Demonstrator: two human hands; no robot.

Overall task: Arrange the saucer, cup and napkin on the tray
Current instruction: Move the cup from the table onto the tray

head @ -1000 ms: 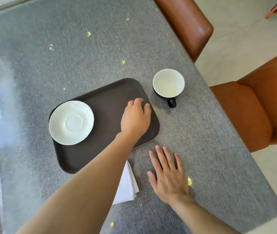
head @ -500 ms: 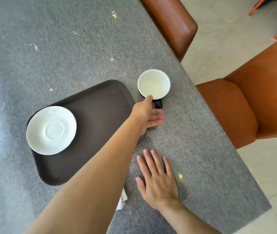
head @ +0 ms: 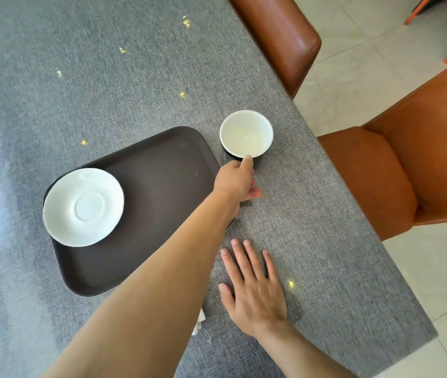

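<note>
My left hand (head: 234, 181) reached the cup (head: 246, 133), which stood on the counter (head: 107, 64) just beside the tray (head: 162, 181); whether my fingers gripped it I could not tell. My right hand (head: 253, 290) lay flat, fingers spread. The saucer (head: 83, 207) sat on the tray.

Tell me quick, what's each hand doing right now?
Left hand: at the cup's near edge, where its handle is hidden; grip cannot be told.
Right hand: open, flat on the table, holding nothing.
</note>
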